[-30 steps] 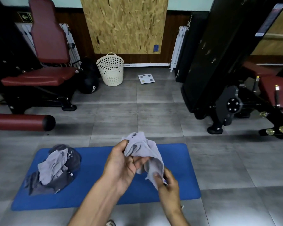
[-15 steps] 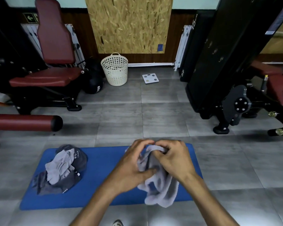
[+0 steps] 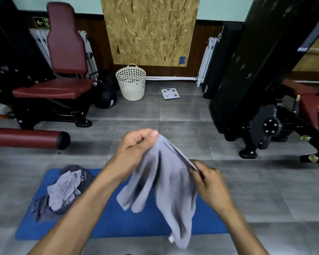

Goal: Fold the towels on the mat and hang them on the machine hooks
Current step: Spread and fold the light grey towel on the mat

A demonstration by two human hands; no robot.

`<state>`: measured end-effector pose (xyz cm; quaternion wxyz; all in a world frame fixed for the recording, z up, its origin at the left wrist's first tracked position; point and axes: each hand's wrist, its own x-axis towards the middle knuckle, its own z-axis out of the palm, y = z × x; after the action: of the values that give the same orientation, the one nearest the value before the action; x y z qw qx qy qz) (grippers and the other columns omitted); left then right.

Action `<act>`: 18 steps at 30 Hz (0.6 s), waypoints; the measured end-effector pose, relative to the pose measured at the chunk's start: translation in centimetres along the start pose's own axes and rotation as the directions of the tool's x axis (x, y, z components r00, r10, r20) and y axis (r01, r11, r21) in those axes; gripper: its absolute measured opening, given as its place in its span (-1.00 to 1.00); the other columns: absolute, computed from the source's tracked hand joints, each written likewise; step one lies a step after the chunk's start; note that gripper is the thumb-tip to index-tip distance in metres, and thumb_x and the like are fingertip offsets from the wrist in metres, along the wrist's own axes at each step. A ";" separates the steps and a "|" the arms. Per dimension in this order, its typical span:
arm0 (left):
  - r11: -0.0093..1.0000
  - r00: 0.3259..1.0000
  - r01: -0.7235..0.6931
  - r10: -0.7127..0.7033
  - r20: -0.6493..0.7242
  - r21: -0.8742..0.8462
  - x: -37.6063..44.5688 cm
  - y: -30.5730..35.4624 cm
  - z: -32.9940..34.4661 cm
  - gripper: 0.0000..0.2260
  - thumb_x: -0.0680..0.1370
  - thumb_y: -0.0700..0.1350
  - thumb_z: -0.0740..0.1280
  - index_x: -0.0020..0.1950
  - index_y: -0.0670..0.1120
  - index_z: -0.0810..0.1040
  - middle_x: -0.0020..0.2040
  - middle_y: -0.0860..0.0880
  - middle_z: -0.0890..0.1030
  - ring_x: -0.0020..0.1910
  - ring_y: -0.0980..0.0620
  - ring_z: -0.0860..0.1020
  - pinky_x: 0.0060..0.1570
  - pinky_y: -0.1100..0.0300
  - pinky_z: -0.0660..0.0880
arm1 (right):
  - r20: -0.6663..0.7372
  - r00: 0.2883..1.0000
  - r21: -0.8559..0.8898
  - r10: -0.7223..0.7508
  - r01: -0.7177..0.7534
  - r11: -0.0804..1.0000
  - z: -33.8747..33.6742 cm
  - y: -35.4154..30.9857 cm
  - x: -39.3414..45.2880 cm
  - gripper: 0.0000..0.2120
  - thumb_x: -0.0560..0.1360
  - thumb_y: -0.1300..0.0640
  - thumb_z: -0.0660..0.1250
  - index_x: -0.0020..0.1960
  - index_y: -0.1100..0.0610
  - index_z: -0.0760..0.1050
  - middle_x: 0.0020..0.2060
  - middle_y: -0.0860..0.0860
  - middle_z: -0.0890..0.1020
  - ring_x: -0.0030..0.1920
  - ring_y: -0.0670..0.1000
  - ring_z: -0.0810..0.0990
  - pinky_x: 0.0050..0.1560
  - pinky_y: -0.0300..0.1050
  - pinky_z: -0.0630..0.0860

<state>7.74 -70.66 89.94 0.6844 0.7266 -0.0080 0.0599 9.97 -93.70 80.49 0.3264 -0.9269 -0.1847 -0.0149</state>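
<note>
A light grey towel [image 3: 166,188] hangs in the air above the blue mat [image 3: 118,223]. My left hand [image 3: 136,146] pinches its top corner, raised high. My right hand [image 3: 208,183] pinches the same top edge lower and to the right, so the cloth drapes down between them. A heap of grey and dark towels [image 3: 63,190] lies on the mat's left end. A tall black machine [image 3: 247,70] stands at the right; its hooks are not clearly visible.
A red padded seat machine [image 3: 63,61] and a red roller pad [image 3: 26,138] stand at the left. A white perforated basket [image 3: 131,81], a dark ball [image 3: 107,100] and a white scale [image 3: 170,93] sit near the back wall. Grey tiled floor lies around the mat.
My hands were bunched together on the towel; they have now drawn apart along its edge, left hand up, right hand out to the right, and the towel has spread open.
</note>
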 end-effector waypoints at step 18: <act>0.793 0.896 0.175 -0.375 0.240 0.584 -1.5 -13.0 -17.3 -0.64 0.41 0.23 0.42 -0.25 -0.08 0.65 -0.31 -0.03 0.60 -0.28 0.09 0.50 -0.23 0.19 0.42 | 0.477 0.672 -0.365 0.566 -0.435 0.823 2.0 14.2 -3.8 -0.68 0.31 -0.28 0.48 -0.24 -0.04 0.55 -0.26 -0.09 0.63 -0.26 -0.12 0.59 -0.27 -0.24 0.43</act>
<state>6.20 -52.76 77.82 0.4364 0.8836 -0.0022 -0.1697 11.21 -103.94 69.80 0.1428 -0.9328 -0.0071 0.3309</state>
